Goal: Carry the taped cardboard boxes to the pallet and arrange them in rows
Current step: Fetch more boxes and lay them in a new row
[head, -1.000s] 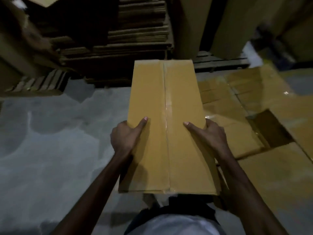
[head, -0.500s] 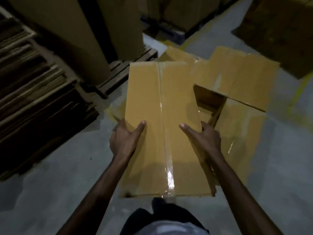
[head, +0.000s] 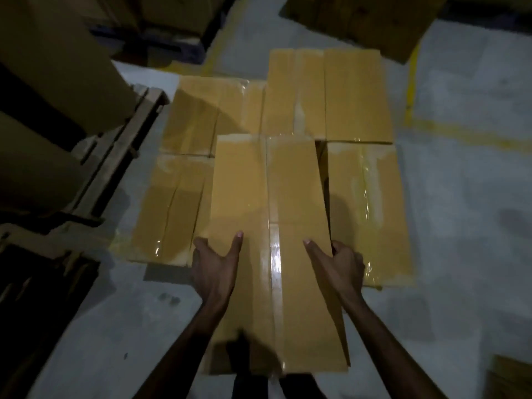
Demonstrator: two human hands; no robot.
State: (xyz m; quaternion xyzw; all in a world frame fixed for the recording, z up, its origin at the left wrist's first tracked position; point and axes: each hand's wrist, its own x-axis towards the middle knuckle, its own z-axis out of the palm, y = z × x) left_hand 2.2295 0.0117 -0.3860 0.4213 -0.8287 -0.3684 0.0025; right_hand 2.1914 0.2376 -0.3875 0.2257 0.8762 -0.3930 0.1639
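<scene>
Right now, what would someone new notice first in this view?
A long taped box fills the centre, with the left hand and right hand gripping its sides. Ahead of and below it, more boxes lie flat in rows. A yellow line marks the floor at the right.

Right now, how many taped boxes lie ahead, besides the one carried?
4: far-left box, far-right box, near-left box, near-right box. The carried box may hide another.

head view — steeply downward, close
</scene>
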